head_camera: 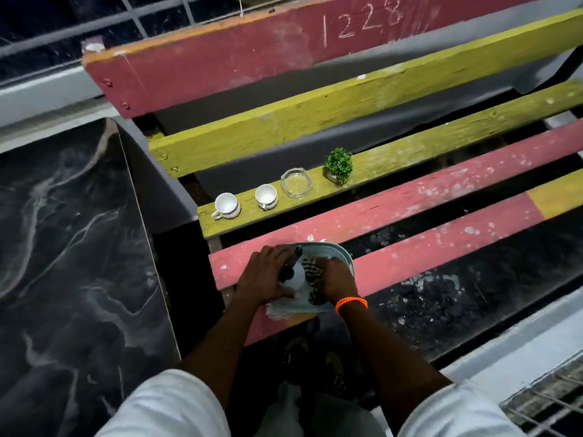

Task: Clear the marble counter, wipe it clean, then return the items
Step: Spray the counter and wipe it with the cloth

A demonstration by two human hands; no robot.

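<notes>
The dark marble counter (69, 247) with white veins fills the left. On a bench's front pink slat sits a pale blue basket (342, 255). My left hand (265, 275) grips a white spray bottle (298, 279) with a black nozzle inside it. My right hand (337, 280) holds a striped dark-and-white cloth (312, 272) in the same basket. On a yellow slat behind stand two white cups (227, 205) (266, 196), a glass ashtray (296, 182) and a small green potted plant (339, 165).
The bench (410, 197) has pink and yellow slats with dark gaps between them; its backrest bears chalk digits. A grey ledge and rail run behind the counter. A white ledge and metal grating (549, 402) lie at the lower right.
</notes>
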